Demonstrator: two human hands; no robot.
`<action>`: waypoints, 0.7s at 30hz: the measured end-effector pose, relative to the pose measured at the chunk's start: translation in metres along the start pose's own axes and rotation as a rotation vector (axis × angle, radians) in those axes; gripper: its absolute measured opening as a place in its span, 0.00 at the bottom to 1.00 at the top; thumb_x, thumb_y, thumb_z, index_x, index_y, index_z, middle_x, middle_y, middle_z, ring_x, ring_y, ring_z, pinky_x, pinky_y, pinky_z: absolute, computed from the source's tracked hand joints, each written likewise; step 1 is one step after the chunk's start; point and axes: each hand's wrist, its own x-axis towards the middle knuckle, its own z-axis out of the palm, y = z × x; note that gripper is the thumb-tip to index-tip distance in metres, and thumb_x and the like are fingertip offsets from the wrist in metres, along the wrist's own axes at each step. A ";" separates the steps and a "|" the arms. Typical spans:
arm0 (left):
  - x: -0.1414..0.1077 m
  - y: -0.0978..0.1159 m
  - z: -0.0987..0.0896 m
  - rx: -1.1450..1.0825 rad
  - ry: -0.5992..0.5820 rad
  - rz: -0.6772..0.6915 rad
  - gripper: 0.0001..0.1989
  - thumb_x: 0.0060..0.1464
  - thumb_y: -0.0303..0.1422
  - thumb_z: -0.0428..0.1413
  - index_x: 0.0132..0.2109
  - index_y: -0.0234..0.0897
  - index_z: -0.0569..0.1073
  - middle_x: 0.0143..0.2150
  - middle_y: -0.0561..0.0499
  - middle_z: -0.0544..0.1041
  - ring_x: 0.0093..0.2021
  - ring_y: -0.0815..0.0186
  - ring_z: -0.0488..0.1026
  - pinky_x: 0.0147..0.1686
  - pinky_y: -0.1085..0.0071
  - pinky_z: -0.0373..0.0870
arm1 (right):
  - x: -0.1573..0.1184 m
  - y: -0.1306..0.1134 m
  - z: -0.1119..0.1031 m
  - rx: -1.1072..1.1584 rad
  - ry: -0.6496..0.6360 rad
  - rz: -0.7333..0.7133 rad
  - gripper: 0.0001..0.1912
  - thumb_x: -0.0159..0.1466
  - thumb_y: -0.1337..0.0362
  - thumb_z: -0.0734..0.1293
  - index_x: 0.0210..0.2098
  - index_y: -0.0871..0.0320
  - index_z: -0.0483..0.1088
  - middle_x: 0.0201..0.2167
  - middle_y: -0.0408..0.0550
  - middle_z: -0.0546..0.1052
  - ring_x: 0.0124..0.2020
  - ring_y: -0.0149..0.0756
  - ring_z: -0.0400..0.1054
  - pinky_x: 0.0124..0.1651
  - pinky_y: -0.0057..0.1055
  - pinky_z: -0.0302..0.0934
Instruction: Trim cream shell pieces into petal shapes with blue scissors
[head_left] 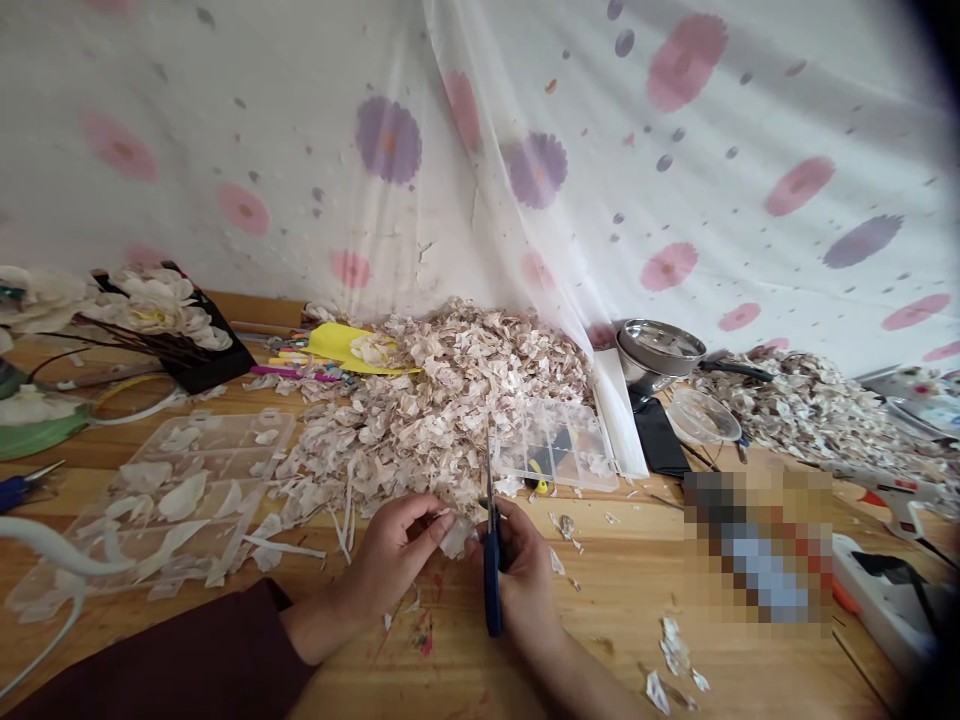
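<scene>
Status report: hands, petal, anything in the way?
Left hand pinching pale petal. Right hand holding blue-handled scissors, blades up. Petal heap close beyond both hands.

Craft workspace | wooden table (615, 600) | petal heap (457, 390) | glue gun (892, 495) | compartment boxes (195, 490)

1. Thin, wrinkled, off-white petal piece (455, 541): small, irregular, slightly translucent, held above the wooden worktop (600, 590), near the heap of dried petals (442, 400).
2. Blue-handled metal scissors (492, 590): held just beside the petal piece, blades pointing away towards the heap, handles nearest the viewer.
</scene>
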 end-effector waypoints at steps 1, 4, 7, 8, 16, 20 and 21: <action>0.000 0.000 0.000 -0.001 0.005 0.008 0.14 0.58 0.39 0.53 0.27 0.38 0.72 0.23 0.54 0.72 0.26 0.66 0.70 0.27 0.73 0.66 | 0.000 0.000 0.000 0.001 0.001 0.002 0.17 0.52 0.72 0.70 0.42 0.57 0.73 0.29 0.43 0.77 0.34 0.37 0.73 0.39 0.30 0.67; 0.000 -0.001 -0.001 0.017 0.015 0.079 0.11 0.58 0.36 0.54 0.30 0.38 0.74 0.25 0.52 0.75 0.28 0.65 0.73 0.29 0.72 0.68 | 0.000 0.000 0.000 0.009 0.015 0.017 0.18 0.51 0.73 0.70 0.42 0.57 0.73 0.29 0.43 0.77 0.33 0.36 0.73 0.38 0.29 0.66; -0.002 -0.003 -0.001 0.052 0.044 0.251 0.04 0.56 0.29 0.55 0.34 0.40 0.75 0.30 0.51 0.79 0.31 0.65 0.75 0.32 0.72 0.71 | 0.000 0.000 -0.001 0.041 0.044 0.034 0.17 0.51 0.72 0.70 0.40 0.57 0.73 0.28 0.42 0.76 0.29 0.33 0.70 0.35 0.27 0.65; -0.003 -0.004 -0.002 0.061 0.054 0.319 0.05 0.55 0.27 0.56 0.36 0.40 0.75 0.31 0.51 0.79 0.33 0.65 0.76 0.34 0.72 0.71 | 0.001 0.000 -0.001 0.055 0.054 0.040 0.16 0.50 0.72 0.70 0.39 0.57 0.73 0.28 0.41 0.76 0.28 0.32 0.69 0.34 0.27 0.64; -0.004 -0.004 -0.003 0.180 0.066 0.629 0.14 0.56 0.19 0.50 0.41 0.42 0.74 0.35 0.48 0.78 0.35 0.64 0.75 0.38 0.67 0.73 | 0.005 -0.003 -0.003 0.176 0.037 0.174 0.19 0.48 0.66 0.72 0.40 0.56 0.69 0.22 0.36 0.72 0.18 0.26 0.62 0.21 0.23 0.59; -0.004 -0.003 -0.004 0.246 0.051 0.676 0.17 0.54 0.16 0.49 0.42 0.42 0.73 0.35 0.49 0.77 0.36 0.64 0.73 0.41 0.65 0.72 | 0.005 -0.007 -0.003 0.238 -0.021 0.265 0.17 0.48 0.66 0.71 0.38 0.56 0.69 0.21 0.34 0.69 0.14 0.24 0.61 0.16 0.19 0.53; -0.004 -0.003 -0.004 0.258 0.046 0.683 0.17 0.53 0.16 0.49 0.42 0.42 0.72 0.35 0.49 0.77 0.36 0.64 0.72 0.41 0.65 0.71 | 0.005 -0.008 -0.003 0.252 -0.026 0.276 0.17 0.47 0.67 0.71 0.37 0.56 0.69 0.22 0.34 0.70 0.14 0.23 0.61 0.16 0.19 0.54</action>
